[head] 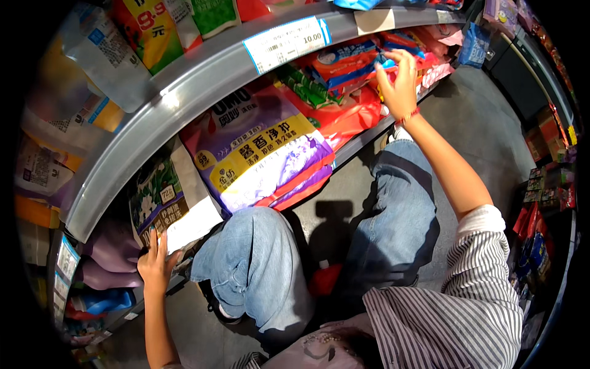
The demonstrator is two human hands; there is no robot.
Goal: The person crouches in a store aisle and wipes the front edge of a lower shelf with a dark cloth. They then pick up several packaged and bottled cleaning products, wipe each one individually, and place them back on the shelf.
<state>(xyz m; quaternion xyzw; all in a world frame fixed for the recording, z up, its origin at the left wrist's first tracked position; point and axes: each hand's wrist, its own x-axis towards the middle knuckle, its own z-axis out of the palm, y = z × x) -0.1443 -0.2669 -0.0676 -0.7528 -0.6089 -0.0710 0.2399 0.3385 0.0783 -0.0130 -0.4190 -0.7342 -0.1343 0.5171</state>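
My left hand (156, 265) rests its fingertips on the lower end of a dark and white detergent bag (161, 198) on the bottom shelf. My right hand (400, 85), with a red bracelet at the wrist, is raised over red and blue packets (345, 62) at the shelf's far part, thumb and fingers apart; whether it touches a packet I cannot tell. Between the hands lies a large purple, yellow and red OMO laundry powder bag (262, 152). Beyond it are a shiny red bag (355, 115) and green packets (306, 85).
A grey shelf edge (198, 76) with price tags curves above the bags. Purple bottles (110, 272) and a blue bottle (108, 300) stand at lower left. A red bottle (322, 279) is on the floor between my knees. Stocked shelves (539, 193) line the right side.
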